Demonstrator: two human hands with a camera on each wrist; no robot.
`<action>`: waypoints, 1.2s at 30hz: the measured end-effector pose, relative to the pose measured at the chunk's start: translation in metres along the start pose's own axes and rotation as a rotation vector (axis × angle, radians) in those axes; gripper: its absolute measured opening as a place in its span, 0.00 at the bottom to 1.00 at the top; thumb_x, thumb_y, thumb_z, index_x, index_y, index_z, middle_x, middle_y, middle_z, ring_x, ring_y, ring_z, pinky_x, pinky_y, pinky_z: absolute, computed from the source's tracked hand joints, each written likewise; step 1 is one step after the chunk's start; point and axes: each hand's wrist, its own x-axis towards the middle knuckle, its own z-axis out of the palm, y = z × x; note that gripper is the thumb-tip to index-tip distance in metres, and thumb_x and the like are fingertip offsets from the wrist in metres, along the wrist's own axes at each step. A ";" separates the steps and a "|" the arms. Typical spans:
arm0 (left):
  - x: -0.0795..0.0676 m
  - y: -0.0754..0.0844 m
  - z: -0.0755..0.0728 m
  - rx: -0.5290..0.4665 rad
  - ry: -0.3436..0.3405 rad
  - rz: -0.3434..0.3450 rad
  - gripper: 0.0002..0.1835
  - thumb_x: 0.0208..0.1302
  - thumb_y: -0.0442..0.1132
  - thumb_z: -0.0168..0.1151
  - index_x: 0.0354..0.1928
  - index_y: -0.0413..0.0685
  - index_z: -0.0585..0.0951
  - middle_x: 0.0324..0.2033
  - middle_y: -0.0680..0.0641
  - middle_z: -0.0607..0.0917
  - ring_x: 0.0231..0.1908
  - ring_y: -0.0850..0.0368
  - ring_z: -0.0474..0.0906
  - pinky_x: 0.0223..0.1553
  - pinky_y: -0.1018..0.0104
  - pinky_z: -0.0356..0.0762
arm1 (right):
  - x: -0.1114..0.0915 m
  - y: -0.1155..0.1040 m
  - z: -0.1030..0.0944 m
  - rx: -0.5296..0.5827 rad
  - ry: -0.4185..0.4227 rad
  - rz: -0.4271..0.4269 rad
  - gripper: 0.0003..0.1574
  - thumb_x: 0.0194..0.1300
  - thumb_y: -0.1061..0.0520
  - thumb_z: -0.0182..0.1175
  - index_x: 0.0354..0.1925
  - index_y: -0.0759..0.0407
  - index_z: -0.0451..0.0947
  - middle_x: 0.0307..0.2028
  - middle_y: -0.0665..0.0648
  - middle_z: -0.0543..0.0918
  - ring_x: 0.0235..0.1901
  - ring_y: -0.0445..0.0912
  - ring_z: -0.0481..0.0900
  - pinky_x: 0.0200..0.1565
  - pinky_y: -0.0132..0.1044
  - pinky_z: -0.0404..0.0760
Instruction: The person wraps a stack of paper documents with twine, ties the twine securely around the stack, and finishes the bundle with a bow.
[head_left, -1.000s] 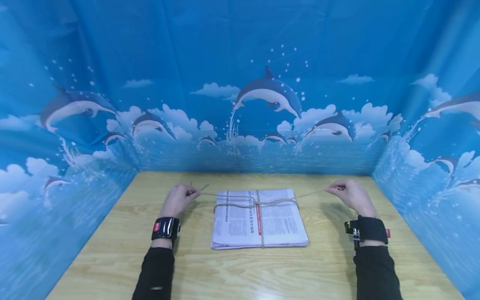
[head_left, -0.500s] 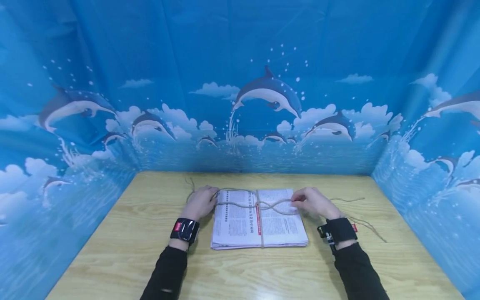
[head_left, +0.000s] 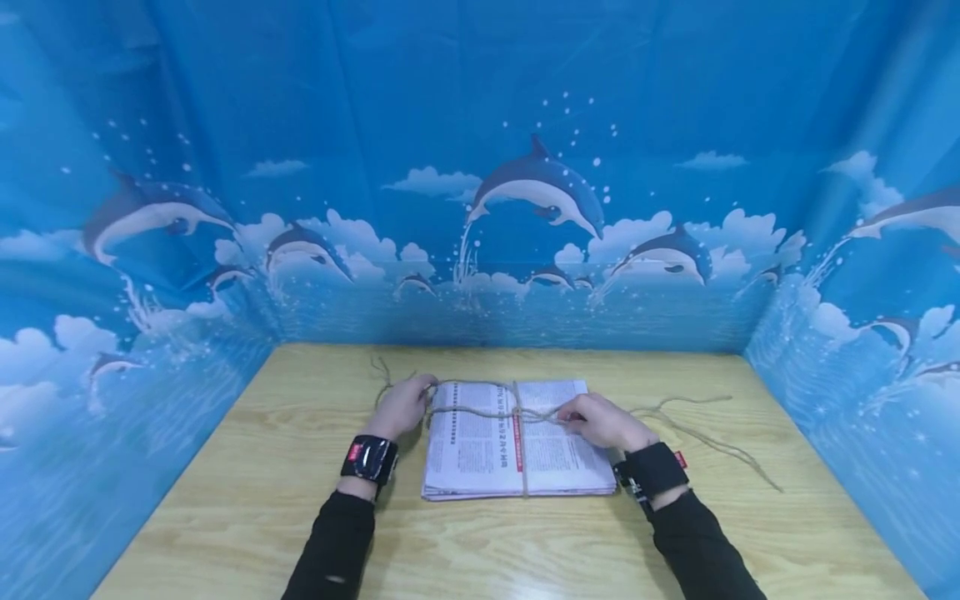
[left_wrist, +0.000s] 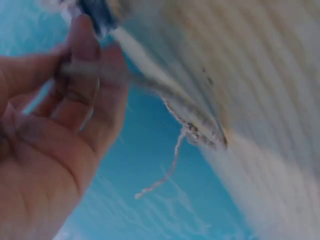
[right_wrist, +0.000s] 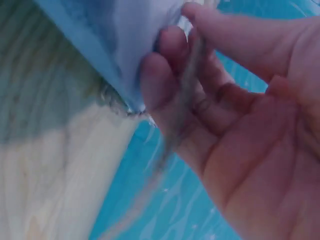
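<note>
A flat stack of newspapers point(head_left: 480, 458) lies on the table, bound crosswise with brown twine point(head_left: 480, 410) that crosses near the upper middle of its top sheet. At the stack's upper left corner, my left hand point(head_left: 405, 406) pinches a strand of the twine point(left_wrist: 145, 82) between thumb and fingers, as the left wrist view shows. My right hand point(head_left: 603, 422) is over the right part of the stack, its thumb and fingertips pinching another strand of twine point(right_wrist: 185, 95) to the right of the crossing. The newspapers' right edge is partly hidden behind this hand.
Loose twine ends point(head_left: 720, 442) trail across the wooden table point(head_left: 480, 550) to the right of the right hand. A short frayed end point(head_left: 382, 371) sticks out behind the left hand. A blue dolphin-print curtain point(head_left: 420, 208) encloses the table at the back and sides.
Both hands have come inward from wide apart, where they pulled the twine taut. The strands now hang slack, and the right hand has slid left over the newspapers toward the crossing.
</note>
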 end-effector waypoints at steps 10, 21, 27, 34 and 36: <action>-0.009 -0.028 -0.030 -0.098 0.059 -0.208 0.12 0.71 0.37 0.54 0.47 0.40 0.84 0.44 0.40 0.86 0.43 0.47 0.81 0.47 0.50 0.78 | -0.005 0.019 -0.011 0.126 -0.020 0.015 0.09 0.69 0.57 0.59 0.36 0.56 0.86 0.31 0.51 0.84 0.26 0.39 0.71 0.32 0.31 0.71; -0.011 -0.040 -0.025 0.083 -0.032 -0.188 0.11 0.60 0.31 0.59 0.20 0.44 0.79 0.21 0.47 0.77 0.25 0.53 0.73 0.27 0.59 0.72 | -0.010 0.043 -0.012 0.178 -0.020 0.081 0.14 0.74 0.61 0.51 0.41 0.55 0.84 0.34 0.52 0.84 0.29 0.41 0.75 0.33 0.33 0.72; -0.009 -0.020 -0.015 0.211 -0.130 -0.095 0.14 0.64 0.32 0.57 0.51 0.41 0.82 0.47 0.38 0.84 0.50 0.39 0.80 0.53 0.45 0.76 | -0.006 0.035 -0.010 0.159 -0.027 0.097 0.15 0.72 0.65 0.49 0.42 0.58 0.83 0.32 0.53 0.82 0.26 0.41 0.71 0.31 0.33 0.70; -0.005 0.005 0.004 0.192 -0.111 -0.003 0.18 0.72 0.38 0.52 0.60 0.39 0.74 0.51 0.34 0.82 0.53 0.36 0.79 0.56 0.41 0.73 | -0.004 0.027 -0.006 0.164 -0.016 0.078 0.18 0.67 0.70 0.47 0.39 0.58 0.83 0.36 0.54 0.83 0.31 0.43 0.71 0.37 0.35 0.70; -0.003 0.008 0.008 0.169 -0.083 0.006 0.16 0.72 0.39 0.54 0.57 0.39 0.75 0.46 0.36 0.84 0.49 0.39 0.81 0.53 0.44 0.76 | -0.002 0.026 -0.004 0.163 -0.006 0.093 0.17 0.69 0.68 0.46 0.35 0.57 0.81 0.33 0.53 0.81 0.30 0.43 0.71 0.36 0.34 0.70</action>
